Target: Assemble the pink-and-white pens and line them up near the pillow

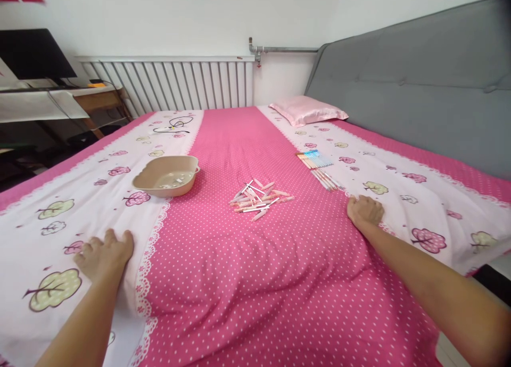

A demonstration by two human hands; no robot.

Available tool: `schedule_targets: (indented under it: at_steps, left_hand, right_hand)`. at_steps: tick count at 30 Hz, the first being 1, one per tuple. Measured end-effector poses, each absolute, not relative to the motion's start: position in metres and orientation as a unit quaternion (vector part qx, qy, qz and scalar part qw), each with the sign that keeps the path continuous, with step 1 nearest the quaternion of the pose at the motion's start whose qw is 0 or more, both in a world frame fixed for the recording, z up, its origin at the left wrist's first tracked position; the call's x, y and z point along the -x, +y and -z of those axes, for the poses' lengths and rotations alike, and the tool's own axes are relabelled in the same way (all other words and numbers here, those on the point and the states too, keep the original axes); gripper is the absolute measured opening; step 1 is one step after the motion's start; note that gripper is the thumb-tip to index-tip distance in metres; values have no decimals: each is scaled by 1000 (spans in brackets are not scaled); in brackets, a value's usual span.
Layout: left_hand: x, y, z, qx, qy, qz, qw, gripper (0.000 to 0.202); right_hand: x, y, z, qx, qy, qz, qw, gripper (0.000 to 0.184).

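Observation:
My left hand (104, 253) lies flat on the white, tree-printed part of the bedsheet (239, 282), fingers stretched forward and holding nothing. My right hand (365, 210) rests on the sheet at the edge of the pink dotted strip, fingers curled down against the fabric with nothing seen in them. Between the hands, farther away, a loose pile of pens (258, 195) lies on the pink strip. A tidy row of pens (318, 167) lies just beyond my right hand. A beige basin (166, 175) sits beyond my left hand.
A pink pillow (307, 110) lies at the far right against the grey headboard (411, 85). A white radiator (175, 82) runs along the far wall. A desk with a dark monitor (34, 53) stands at the left. A black cable (175, 125) lies on the far sheet.

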State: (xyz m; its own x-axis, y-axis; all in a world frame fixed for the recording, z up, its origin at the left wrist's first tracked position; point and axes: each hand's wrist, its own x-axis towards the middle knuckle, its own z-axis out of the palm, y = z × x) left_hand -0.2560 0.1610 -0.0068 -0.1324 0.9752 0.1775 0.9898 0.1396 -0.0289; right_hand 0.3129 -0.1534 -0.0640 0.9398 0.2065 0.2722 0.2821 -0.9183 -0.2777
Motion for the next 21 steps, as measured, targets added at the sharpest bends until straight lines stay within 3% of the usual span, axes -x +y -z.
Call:
schedule_targets:
  at_steps: [21]
  left_hand:
    - [254, 157, 3, 657, -749, 45, 76, 69]
  right_hand:
    - [-314, -153, 68, 968, -124, 133, 171, 45]
